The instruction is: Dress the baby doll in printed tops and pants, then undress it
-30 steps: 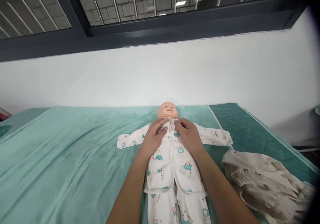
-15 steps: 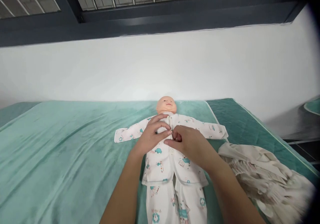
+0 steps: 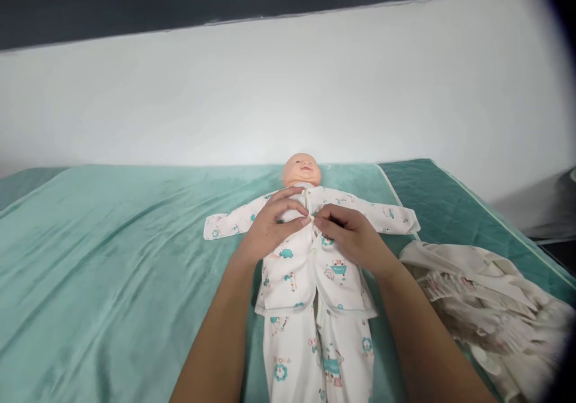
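Observation:
A baby doll (image 3: 302, 170) lies on its back on a teal blanket (image 3: 112, 259), arms spread. It wears a white printed jacket (image 3: 310, 271) and matching trousers (image 3: 315, 361). My left hand (image 3: 270, 230) rests on the doll's chest, its fingertips pinching the left edge of the jacket's front opening. My right hand (image 3: 353, 238) is curled on the other side, pinching the right edge at the same spot. The fingertips of both hands meet at the jacket's middle seam, just below the collar.
A crumpled cream cloth with fringes (image 3: 486, 307) lies on the bed at the right. A darker teal quilted mattress (image 3: 441, 205) shows past the blanket's right edge. A white wall (image 3: 288, 85) rises behind the bed.
Both hands moved from the collar a little way down the jacket front and now pinch the seam there. The camera has tilted down, so the window has left the view.

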Demonstrator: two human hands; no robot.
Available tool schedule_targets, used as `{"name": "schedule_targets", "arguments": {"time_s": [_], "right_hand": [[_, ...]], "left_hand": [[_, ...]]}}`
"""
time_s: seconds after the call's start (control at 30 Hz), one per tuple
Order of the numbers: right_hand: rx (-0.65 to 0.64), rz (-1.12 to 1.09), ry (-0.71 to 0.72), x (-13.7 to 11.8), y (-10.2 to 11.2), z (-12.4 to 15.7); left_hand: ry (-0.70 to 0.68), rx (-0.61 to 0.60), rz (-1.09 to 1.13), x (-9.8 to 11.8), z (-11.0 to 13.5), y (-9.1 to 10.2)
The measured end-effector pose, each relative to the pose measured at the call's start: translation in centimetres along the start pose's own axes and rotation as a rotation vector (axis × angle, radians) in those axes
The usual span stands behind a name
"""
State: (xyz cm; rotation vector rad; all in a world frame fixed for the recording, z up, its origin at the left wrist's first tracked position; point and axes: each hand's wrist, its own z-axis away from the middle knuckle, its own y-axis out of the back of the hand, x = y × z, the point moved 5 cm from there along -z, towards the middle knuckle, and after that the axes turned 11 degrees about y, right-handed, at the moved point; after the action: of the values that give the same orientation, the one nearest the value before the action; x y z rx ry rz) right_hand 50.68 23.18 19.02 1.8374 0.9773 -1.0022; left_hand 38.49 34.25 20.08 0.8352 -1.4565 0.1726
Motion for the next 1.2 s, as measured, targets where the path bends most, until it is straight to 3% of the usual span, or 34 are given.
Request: {"name": "schedule_targets", "arguments": {"time_s": [0.23, 0.47, 0.67, 1.0, 1.13, 1.2], "right_hand": [[0.118, 0.009, 0.009, 0.6, -0.2, 0.1], [0.037, 0.022, 0.015, 0.3, 0.2, 0.1], [-0.028, 0.038, -0.040, 0.2, 0.5, 0.2], [0.182, -0.013, -0.046, 0.4, 0.0, -0.1], [0.252, -0.086, -0.114, 0.3, 1.3, 0.3], [0.236, -0.015, -0.155, -0.4, 2.1, 0.7]], "left_hand": [[-0.041, -0.034, -0.056, 0.4, 0.3, -0.1], [-0.003, 0.054, 0.025, 0.1, 0.4, -0.1], [0.038, 0.023, 0.054, -0.1, 0.4, -0.3], [0.012, 0.032, 0.084, -0.3, 0.2, -0.3], [-0.037, 0.129, 0.268, -0.4, 0.2, 1.2], [-0.058, 0.215, 0.387, -0.5, 0.6, 2.6]]}}
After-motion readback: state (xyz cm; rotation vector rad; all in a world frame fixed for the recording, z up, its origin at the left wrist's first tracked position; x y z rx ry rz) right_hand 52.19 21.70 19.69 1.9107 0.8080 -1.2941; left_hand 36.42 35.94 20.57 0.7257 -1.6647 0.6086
